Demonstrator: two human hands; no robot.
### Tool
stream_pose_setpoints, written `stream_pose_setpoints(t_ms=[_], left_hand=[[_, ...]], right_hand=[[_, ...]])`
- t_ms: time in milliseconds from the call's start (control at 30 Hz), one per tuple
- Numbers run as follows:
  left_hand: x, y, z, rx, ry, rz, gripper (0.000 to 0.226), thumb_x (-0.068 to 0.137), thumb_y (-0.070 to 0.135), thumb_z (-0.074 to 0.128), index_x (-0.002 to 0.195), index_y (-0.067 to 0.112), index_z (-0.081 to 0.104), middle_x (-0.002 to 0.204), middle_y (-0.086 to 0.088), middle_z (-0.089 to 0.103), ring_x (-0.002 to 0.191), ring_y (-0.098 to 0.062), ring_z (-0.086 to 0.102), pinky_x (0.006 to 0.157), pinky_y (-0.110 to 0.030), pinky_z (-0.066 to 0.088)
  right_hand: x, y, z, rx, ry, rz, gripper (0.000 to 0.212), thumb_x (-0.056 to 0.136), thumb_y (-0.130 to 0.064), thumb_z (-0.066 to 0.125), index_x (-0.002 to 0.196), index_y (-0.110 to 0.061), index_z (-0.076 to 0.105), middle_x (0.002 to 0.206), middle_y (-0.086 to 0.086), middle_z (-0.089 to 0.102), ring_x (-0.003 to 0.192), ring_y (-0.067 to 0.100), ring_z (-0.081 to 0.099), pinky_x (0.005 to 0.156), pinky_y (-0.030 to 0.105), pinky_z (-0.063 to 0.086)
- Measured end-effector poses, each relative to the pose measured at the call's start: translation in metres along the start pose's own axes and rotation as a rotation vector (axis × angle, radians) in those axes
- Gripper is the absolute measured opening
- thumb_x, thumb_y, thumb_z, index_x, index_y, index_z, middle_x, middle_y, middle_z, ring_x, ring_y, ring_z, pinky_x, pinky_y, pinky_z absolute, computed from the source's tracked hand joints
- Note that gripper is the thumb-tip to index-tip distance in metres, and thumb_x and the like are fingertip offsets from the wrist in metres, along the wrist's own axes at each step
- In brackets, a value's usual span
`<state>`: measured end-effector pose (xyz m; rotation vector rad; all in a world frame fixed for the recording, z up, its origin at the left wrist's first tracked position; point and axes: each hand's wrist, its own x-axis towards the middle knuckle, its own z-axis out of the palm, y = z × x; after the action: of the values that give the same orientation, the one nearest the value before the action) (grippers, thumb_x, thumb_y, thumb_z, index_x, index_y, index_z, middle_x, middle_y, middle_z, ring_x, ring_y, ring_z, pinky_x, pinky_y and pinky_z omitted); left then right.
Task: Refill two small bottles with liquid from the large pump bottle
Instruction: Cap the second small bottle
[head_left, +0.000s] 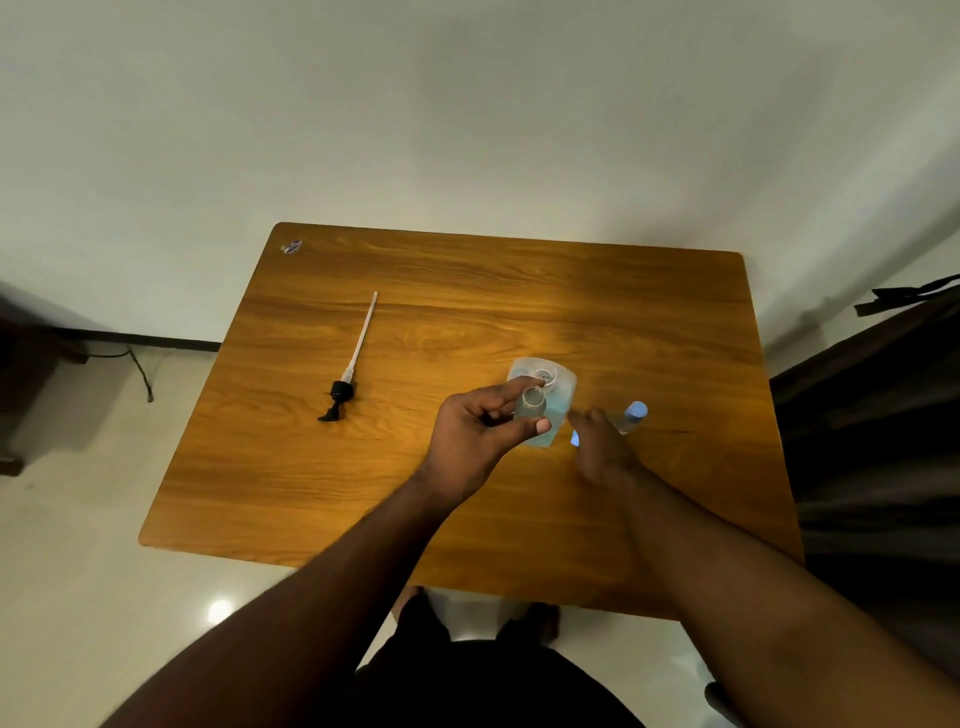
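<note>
Beside large bottle (563, 387), small bottle (531, 404) in left hand (480, 434)

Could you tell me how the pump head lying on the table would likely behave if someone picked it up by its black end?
The pump head is probably light. Its long thin dip tube would likely flex and swing, perhaps dripping. Lying on its side on the table, it might roll if nudged.

No text, brand, number or sign can be read anywhere. A small sticker (291, 247) sits at the upper left corner of the wooden table (467, 291), with blue and white marks too blurred to make out. The large bottle (556, 395) at centre shows no legible label.
</note>
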<state>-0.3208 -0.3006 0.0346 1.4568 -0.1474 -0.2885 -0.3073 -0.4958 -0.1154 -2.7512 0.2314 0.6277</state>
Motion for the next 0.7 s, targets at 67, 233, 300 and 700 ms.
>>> stream_pose_setpoints(t_ms=[67, 233, 300, 700], left_hand=[[-0.002, 0.001, 0.002, 0.02, -0.006, -0.002, 0.03, 0.077, -0.015, 0.069, 0.093, 0.007, 0.058, 0.104, -0.007, 0.073, 0.106, -0.015, 0.066, 0.09, -0.036, 0.054], [-0.005, 0.003, -0.002, 0.037, -0.027, 0.02, 0.031, 0.078, -0.015, 0.067, 0.093, 0.009, 0.056, 0.107, -0.013, 0.071, 0.108, -0.017, 0.065, 0.089, -0.034, 0.054], [-0.006, 0.003, -0.004, 0.02, -0.035, 0.039, 0.028, 0.078, -0.014, 0.067, 0.094, 0.007, 0.058, 0.11, -0.016, 0.07, 0.11, -0.019, 0.065, 0.089, -0.034, 0.054], [-0.012, -0.004, -0.019, 0.048, -0.082, 0.025, 0.04, 0.079, 0.012, 0.076, 0.112, -0.008, 0.066, 0.126, -0.014, 0.064, 0.124, -0.025, 0.057, 0.104, -0.056, 0.043]], right_hand=[[-0.005, 0.001, 0.003, -0.033, 0.015, -0.054, 0.041, 0.088, -0.003, 0.052, 0.127, -0.015, 0.052, 0.133, 0.009, 0.045, 0.115, 0.027, 0.05, 0.096, 0.037, 0.045], [-0.038, 0.001, 0.009, 0.09, -0.039, -0.206, 0.018, 0.083, -0.005, 0.057, 0.1, -0.008, 0.064, 0.109, 0.01, 0.063, 0.1, 0.025, 0.056, 0.082, 0.029, 0.043], [-0.057, -0.004, 0.004, 0.326, 0.01, -0.176, 0.028, 0.081, -0.003, 0.061, 0.108, -0.005, 0.066, 0.111, 0.01, 0.063, 0.103, 0.026, 0.058, 0.085, 0.03, 0.045], [-0.14, -0.059, -0.134, 1.595, 0.013, 0.039, 0.047, 0.085, 0.004, 0.06, 0.127, -0.016, 0.056, 0.122, 0.004, 0.059, 0.102, 0.017, 0.06, 0.077, 0.025, 0.053]])
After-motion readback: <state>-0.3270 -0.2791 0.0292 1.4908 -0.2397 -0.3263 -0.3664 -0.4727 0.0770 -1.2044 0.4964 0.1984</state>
